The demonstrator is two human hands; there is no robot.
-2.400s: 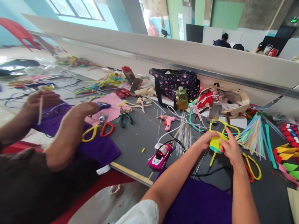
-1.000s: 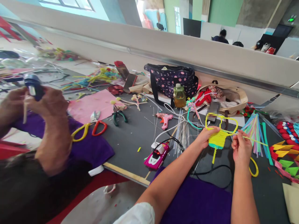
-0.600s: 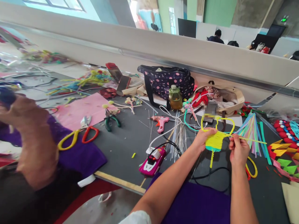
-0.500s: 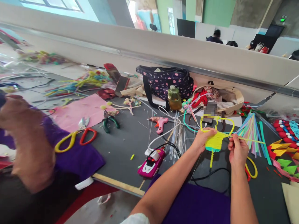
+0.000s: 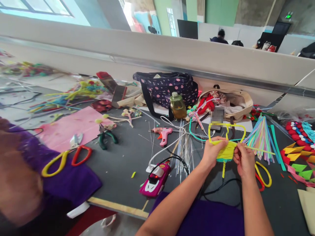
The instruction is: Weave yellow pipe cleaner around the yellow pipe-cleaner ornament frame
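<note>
My left hand (image 5: 212, 154) grips the left side of a yellow pipe-cleaner piece (image 5: 226, 151), a woven pad with two loops above and a short stem below. My right hand (image 5: 243, 159) pinches a loose yellow strand (image 5: 261, 150) right at the pad's right edge; the strand runs out to the right. Both hands hover over the dark grey table (image 5: 128, 154). Under my forearms lies a purple cloth (image 5: 204, 216).
A pink car-shaped device (image 5: 155, 180) with cables and a pink glue gun (image 5: 162, 134) lie left of my hands. Red and yellow scissors (image 5: 263, 175) sit under my right hand. A dotted bag (image 5: 167, 87), bottle (image 5: 177, 105), pastel strips (image 5: 261, 137); a co-worker's arm (image 5: 17, 177) at left.
My right hand has drawn in from the right and now pinches the strand close against the pad. The co-worker's arm has dropped low at the left edge as the view shifted.
</note>
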